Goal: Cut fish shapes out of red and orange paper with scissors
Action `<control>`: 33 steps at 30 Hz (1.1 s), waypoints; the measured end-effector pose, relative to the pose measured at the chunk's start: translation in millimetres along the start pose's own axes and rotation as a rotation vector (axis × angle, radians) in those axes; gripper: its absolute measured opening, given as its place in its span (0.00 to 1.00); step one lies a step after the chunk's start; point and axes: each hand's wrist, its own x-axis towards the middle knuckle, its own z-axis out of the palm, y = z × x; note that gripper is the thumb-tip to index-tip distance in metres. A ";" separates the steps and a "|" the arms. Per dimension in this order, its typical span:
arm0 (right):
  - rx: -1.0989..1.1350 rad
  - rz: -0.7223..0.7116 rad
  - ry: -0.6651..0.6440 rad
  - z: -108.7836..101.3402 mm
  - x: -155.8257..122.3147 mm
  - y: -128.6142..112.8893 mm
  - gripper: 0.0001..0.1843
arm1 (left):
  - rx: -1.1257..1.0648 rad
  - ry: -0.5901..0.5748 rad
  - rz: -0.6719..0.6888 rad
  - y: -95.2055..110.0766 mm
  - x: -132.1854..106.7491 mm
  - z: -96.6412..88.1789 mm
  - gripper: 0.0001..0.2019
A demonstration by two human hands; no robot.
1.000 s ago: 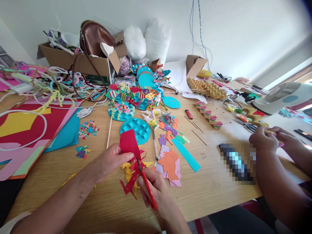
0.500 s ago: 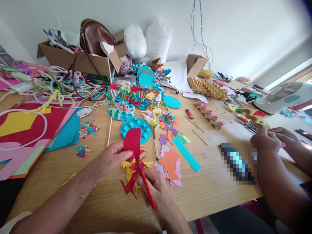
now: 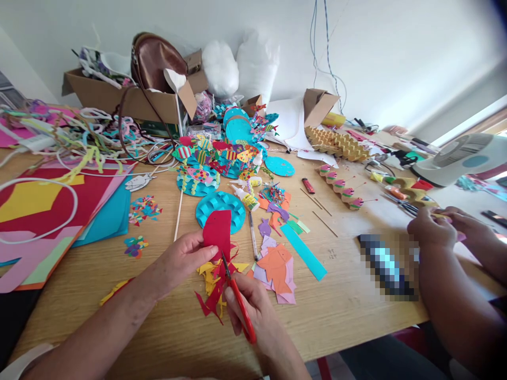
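Moved: flat red paper cutout (image 3: 216, 229) tipped upright; our left hand (image 3: 182, 258) pinches it, right hand (image 3: 255, 309) grip holds red-handled scissors (image 3: 237, 295). Looks flimsy, we'd hold near cut.

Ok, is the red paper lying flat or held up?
Held up: the left hand pinches the red paper upright above the table, with the scissors in the right hand at its lower edge.

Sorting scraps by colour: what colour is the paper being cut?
The paper is red; head view.
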 end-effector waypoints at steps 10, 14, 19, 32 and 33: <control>0.001 0.013 -0.004 -0.9 -0.4 2.0 0.24 | -0.018 -0.022 -0.027 -0.7 1.4 -1.5 0.11; -0.005 0.003 0.001 -1.3 -0.1 3.0 0.24 | -0.034 -0.028 -0.024 -1.1 0.7 -1.8 0.11; -0.017 0.012 0.000 -1.2 -0.6 2.4 0.24 | -0.057 -0.023 -0.018 -3.0 0.8 -1.4 0.11; -0.052 -0.025 0.000 -4.8 -0.7 8.9 0.20 | 0.013 -0.022 -0.054 6.8 0.8 -2.8 0.08; -0.057 -0.033 -0.004 -5.1 -0.6 9.7 0.19 | 0.030 -0.018 -0.064 8.3 1.0 -3.1 0.08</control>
